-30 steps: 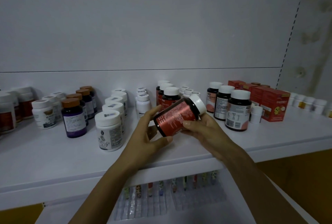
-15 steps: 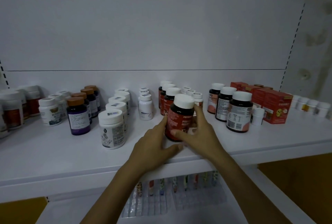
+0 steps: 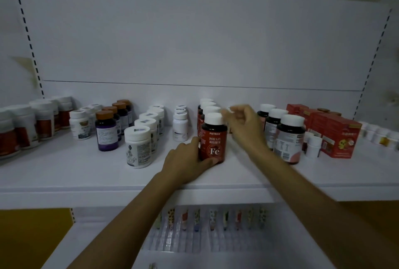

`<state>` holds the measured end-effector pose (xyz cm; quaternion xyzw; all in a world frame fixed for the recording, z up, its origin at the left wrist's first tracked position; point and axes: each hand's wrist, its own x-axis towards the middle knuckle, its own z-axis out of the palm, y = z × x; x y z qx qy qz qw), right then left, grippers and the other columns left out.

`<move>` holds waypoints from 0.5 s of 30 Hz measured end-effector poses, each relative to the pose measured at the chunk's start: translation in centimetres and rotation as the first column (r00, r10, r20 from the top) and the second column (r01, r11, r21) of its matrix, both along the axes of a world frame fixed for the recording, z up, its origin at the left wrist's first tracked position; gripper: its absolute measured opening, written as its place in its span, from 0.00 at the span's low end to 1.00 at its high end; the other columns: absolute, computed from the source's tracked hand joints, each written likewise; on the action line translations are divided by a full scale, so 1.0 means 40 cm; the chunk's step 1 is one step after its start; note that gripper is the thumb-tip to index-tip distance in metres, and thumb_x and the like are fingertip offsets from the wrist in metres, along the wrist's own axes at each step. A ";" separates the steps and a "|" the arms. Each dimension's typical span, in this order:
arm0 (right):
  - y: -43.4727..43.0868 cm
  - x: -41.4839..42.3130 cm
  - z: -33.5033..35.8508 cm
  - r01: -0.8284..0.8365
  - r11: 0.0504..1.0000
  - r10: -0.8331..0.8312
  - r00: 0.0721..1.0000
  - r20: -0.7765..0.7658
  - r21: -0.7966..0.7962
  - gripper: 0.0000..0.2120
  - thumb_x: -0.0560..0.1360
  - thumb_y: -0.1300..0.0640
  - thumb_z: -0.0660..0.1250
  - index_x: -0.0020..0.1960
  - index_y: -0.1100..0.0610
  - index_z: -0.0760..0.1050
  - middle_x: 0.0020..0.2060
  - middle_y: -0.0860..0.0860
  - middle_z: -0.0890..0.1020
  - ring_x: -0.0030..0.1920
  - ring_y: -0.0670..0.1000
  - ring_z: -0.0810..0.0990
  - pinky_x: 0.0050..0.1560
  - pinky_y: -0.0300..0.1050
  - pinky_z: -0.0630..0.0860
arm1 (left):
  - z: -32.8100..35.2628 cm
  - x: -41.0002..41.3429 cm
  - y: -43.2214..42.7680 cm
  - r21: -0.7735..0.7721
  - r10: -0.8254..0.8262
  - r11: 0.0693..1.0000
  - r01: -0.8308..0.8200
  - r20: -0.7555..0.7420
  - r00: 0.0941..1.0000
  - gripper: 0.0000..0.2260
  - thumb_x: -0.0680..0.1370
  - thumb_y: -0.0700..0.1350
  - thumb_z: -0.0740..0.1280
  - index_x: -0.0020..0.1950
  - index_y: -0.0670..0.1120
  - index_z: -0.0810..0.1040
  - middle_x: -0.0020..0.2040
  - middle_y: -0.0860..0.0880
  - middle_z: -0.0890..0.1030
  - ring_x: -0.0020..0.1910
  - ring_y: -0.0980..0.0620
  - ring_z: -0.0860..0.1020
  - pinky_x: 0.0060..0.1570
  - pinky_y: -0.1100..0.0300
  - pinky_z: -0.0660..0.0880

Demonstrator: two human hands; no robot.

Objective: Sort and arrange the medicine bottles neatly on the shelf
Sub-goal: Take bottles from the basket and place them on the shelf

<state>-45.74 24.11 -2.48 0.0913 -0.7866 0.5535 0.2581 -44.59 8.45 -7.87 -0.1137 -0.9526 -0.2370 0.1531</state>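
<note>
A dark red medicine bottle [image 3: 212, 139] with a white cap and an "Fe" label stands upright on the white shelf [image 3: 64, 173]. It heads a row of matching red bottles [image 3: 210, 106]. My left hand [image 3: 183, 160] grips its base, thumb across the front. My right hand [image 3: 244, 126] is off it, lifted just right of the row with curled fingers. Its fingertips are at a small white-capped bottle [image 3: 230, 109] behind, which is blurred. Whether they hold it is unclear.
Left of the red row stand small white bottles [image 3: 180, 126], a line of larger white ones [image 3: 138, 145] and brown-capped purple bottles [image 3: 106, 134]. To the right are dark bottles [image 3: 289, 137] and red boxes [image 3: 339, 137]. Tubes [image 3: 211, 219] lie on the shelf below.
The red bottle went from tilted in both hands to upright on the shelf at the front of its row. My right hand let go and moved up and right.
</note>
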 end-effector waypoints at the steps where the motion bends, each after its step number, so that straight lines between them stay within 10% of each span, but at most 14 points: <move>1: 0.005 -0.028 0.029 0.042 0.998 -0.042 0.999 -0.010 0.035 0.17 0.76 0.47 0.68 0.59 0.54 0.73 0.52 0.47 0.78 0.52 0.48 0.78 0.46 0.37 0.71 | 0.000 -0.001 0.000 -0.009 0.003 1.000 -0.003 0.006 1.000 0.31 0.72 0.66 0.65 0.69 0.52 0.64 0.61 0.50 0.78 0.56 0.49 0.77 0.54 0.50 0.75; 7: -0.032 -0.170 0.157 -0.045 0.823 -0.144 0.948 0.285 0.567 0.32 0.67 0.29 0.66 0.42 0.61 0.72 0.42 0.56 0.81 0.39 0.54 0.79 0.39 0.44 0.74 | -0.002 0.007 -0.005 0.101 -0.022 0.995 0.011 0.108 0.994 0.40 0.69 0.66 0.69 0.74 0.51 0.60 0.67 0.50 0.74 0.62 0.51 0.73 0.61 0.53 0.72; 15: -0.070 -0.199 0.191 -0.122 0.751 -0.143 0.929 0.340 0.649 0.24 0.67 0.39 0.73 0.42 0.60 0.71 0.35 0.55 0.79 0.37 0.55 0.82 0.42 0.49 0.82 | 0.009 -0.003 -0.049 0.715 -0.211 0.699 0.026 0.171 0.962 0.34 0.70 0.57 0.71 0.73 0.49 0.64 0.68 0.50 0.71 0.63 0.54 0.71 0.54 0.61 0.69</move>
